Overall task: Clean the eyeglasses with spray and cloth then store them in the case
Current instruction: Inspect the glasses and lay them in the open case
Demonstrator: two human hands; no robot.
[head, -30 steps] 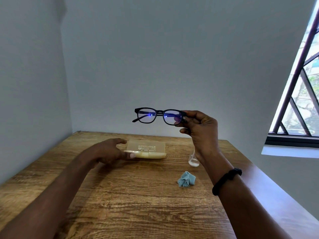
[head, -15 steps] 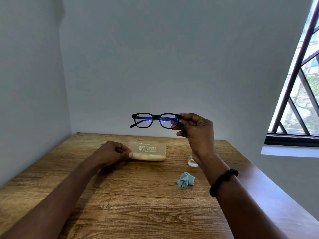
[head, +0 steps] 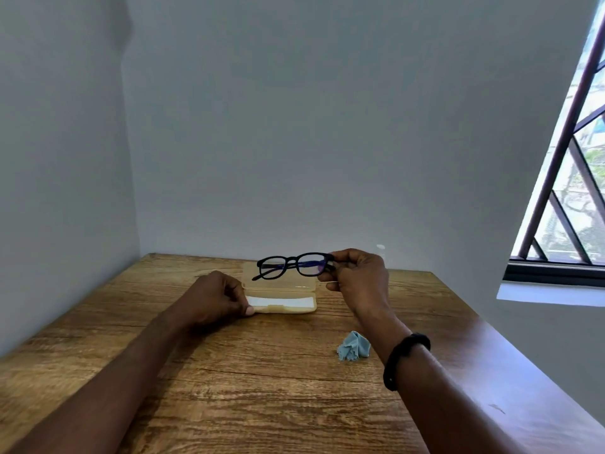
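Hovering above the open case (head: 288, 285): eyeglasses (head: 294, 265), black frame, roughly level, clear of the white lining and not yet in it.

Right hand (head: 355, 276): fingers curled, pinching the glasses at one end only, near the hinge corner. Whether a fingertip sits on the lens I cannot tell.

Left hand (head: 216, 298): curled round the case's left end, pinning the base to the table (head: 262, 388). The lid is tipped back toward the wall.

Cloth (head: 354, 346): blue, crumpled, on the wood near the right forearm, well apart from the case.

Spray bottle: only a pale tip shows above the right knuckles, too little to be sure of.

Wristband (head: 406, 360): dark, on the right wrist.

Hazards, as I judge them from here:

1. One temple arm juts out and looks unfolded. Lowered that way, the frame would sit proud of the base, and the lid would bear on it or refuse to shut.
2. Single-end pinch. If the far rim knocks the lid edge, the frame could twist loose and drop onto the wood.
3. Fingers close to a lens. A slip inward would leave a fresh smudge on the glass.
4. Nothing visible props the lid. A nudge could tip it forward onto the glasses partway in.
5. The case is held at one end only. Pressure on its right end could make it pivot or skid.
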